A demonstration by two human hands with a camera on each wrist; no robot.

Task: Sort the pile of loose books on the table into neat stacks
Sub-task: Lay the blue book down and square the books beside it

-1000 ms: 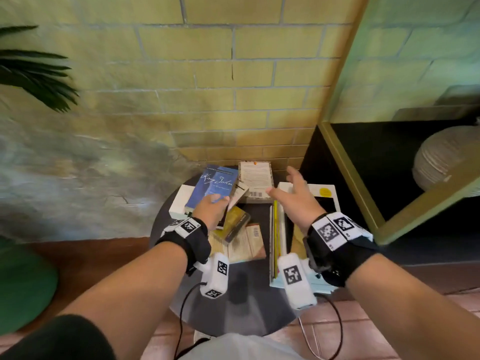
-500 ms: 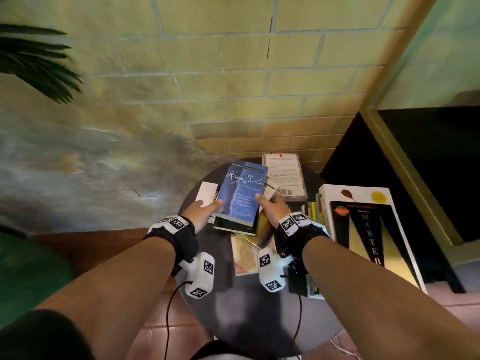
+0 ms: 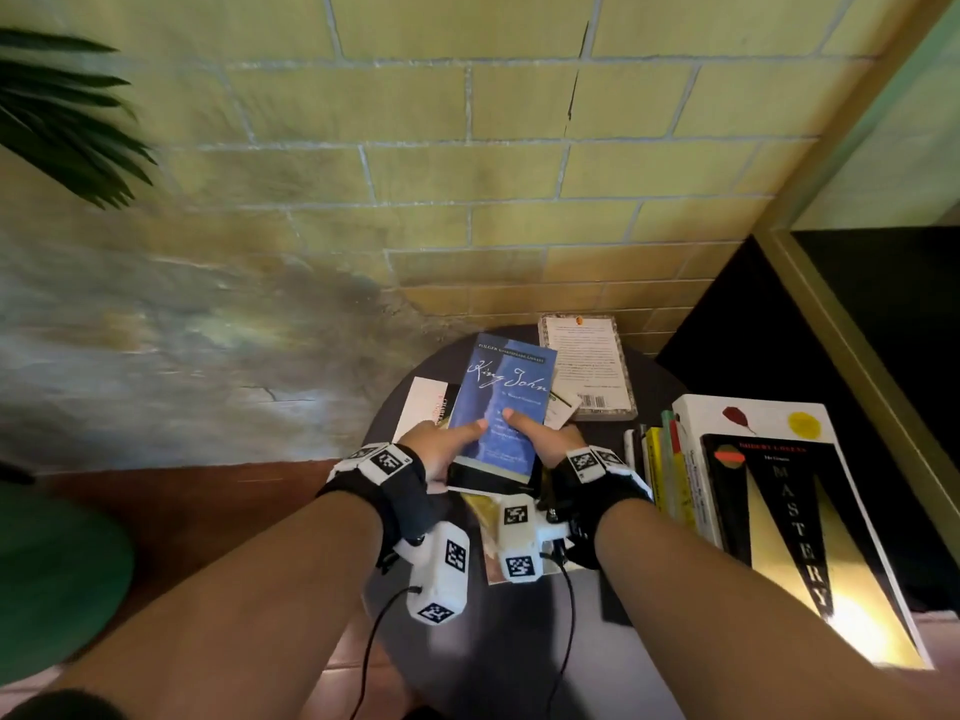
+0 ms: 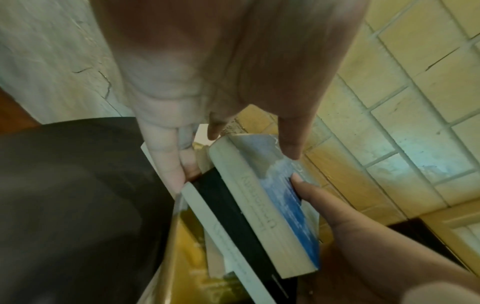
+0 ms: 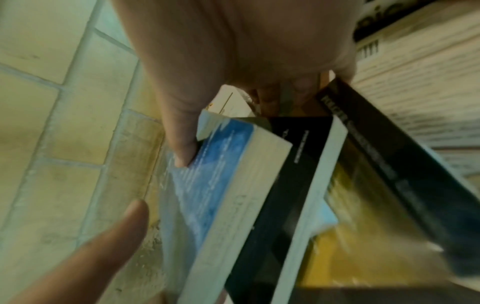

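Observation:
A blue paperback titled King John (image 3: 501,397) is above the middle of the round dark table (image 3: 519,646). My left hand (image 3: 457,439) grips its near left side and my right hand (image 3: 535,433) its near right side, both thumbs on the cover. The fingers go underneath and are hidden in the head view. A black book (image 3: 488,478) lies right under the blue one. The left wrist view shows the blue book (image 4: 280,197) on the black book (image 4: 233,205). In the right wrist view my thumb presses the blue cover (image 5: 221,164).
A book with its white back cover up (image 3: 587,363) lies at the table's far edge. A white book (image 3: 423,407) sits at the left and yellow covers (image 3: 483,517) under my hands. At the right is a stack topped by the big Mastery book (image 3: 789,511). A brick wall is close behind.
My right hand came over from the right-hand stack and took the blue book's right side. Both thumbs now lie on the cover, closer together than before.

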